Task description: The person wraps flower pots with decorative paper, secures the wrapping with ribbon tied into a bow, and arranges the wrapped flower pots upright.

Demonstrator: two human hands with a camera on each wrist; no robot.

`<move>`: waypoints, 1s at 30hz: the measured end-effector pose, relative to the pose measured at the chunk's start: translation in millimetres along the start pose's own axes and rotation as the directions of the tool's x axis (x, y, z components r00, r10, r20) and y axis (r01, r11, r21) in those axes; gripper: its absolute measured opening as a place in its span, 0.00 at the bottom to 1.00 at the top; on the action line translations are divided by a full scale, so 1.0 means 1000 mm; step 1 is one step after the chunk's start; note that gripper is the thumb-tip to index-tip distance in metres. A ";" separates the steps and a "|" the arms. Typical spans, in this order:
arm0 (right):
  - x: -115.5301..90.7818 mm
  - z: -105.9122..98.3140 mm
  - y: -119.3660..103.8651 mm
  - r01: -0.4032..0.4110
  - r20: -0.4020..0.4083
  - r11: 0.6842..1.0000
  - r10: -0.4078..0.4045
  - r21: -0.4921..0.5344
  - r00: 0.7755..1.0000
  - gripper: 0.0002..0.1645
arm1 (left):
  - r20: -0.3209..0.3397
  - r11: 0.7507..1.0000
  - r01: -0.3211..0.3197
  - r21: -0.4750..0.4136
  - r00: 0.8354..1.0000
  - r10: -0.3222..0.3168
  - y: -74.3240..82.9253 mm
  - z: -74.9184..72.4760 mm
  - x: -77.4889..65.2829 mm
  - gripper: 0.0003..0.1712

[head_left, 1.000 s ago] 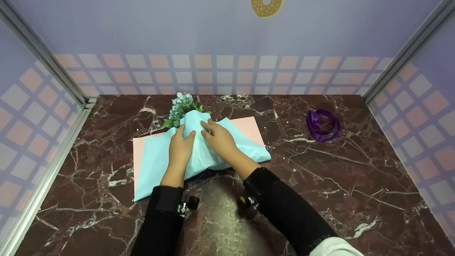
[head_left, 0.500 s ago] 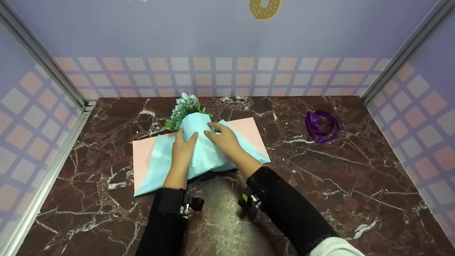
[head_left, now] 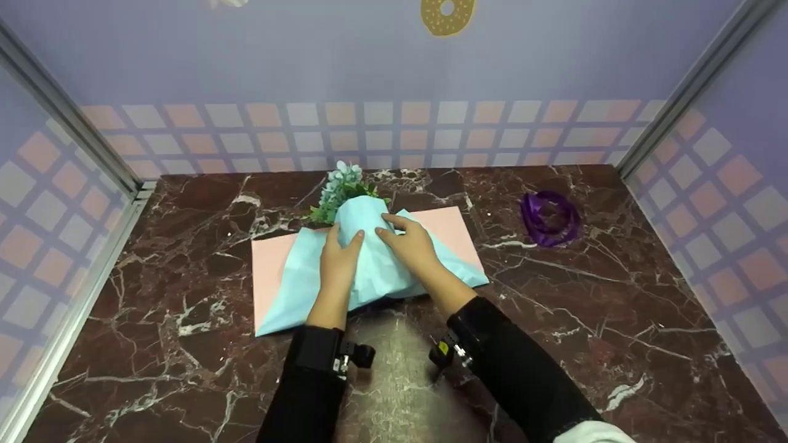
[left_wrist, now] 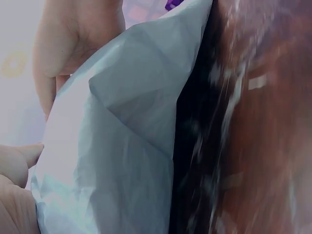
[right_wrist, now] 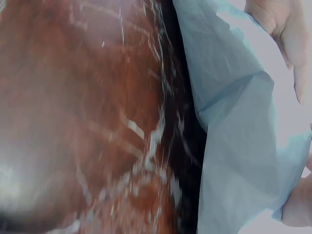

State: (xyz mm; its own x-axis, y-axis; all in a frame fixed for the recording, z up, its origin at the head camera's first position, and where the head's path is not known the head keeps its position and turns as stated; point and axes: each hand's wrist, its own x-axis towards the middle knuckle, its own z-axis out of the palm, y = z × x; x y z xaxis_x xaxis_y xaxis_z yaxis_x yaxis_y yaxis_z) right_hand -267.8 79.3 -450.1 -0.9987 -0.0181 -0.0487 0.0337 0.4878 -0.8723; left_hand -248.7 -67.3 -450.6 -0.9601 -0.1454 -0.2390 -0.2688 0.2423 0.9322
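Observation:
Light blue wrapping paper is raised in a rounded fold around a bunch of artificial flowers with pale blue petals and green leaves. My left hand grips the fold's left side, thumb on top. From the right, my right hand holds the same fold, thumb and fingers bent over it near the flowers. Beneath the blue sheet lies pink paper, showing at both sides. Both wrist views show the blue paper arching up from the table; the flower stems are hidden under it.
A coiled purple ribbon lies at the right of the dark red marble table. Tiled-pattern walls enclose the back and both sides. The flower heads come close to the back wall.
Both hands have moved right with the blue paper, pink paper and flowers. The blue sheet's left part has drawn inward, baring more pink. The ribbon lies where it was.

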 end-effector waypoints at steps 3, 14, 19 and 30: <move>-0.004 -0.017 0.008 -0.019 -0.039 1.000 0.019 -0.009 0.999 0.27 | 0.023 1.000 -0.014 0.003 1.000 0.014 0.005 0.019 -0.002 0.40; -0.017 -0.083 0.039 -0.056 -0.143 0.997 0.048 -0.052 0.989 0.27 | 0.078 0.998 -0.058 0.034 0.995 0.056 0.023 0.093 -0.010 0.40; -0.019 -0.091 0.046 -0.026 -0.152 0.997 0.016 -0.067 0.988 0.27 | 0.070 0.995 -0.086 0.057 0.994 0.082 0.025 0.105 -0.015 0.41; -0.025 -0.084 0.057 -0.034 -0.157 0.997 0.024 -0.064 0.987 0.28 | 0.064 0.985 -0.095 0.143 0.994 0.087 0.023 0.104 -0.018 0.40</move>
State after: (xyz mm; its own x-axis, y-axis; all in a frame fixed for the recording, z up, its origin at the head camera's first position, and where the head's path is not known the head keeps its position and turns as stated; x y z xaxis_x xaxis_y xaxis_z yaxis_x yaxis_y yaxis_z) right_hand -244.0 181.4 -457.7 -0.9913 0.1312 0.0076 0.0654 0.5426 -0.8374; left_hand -246.1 40.5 -453.1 -0.9828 -0.0619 -0.1739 -0.1842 0.3900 0.9022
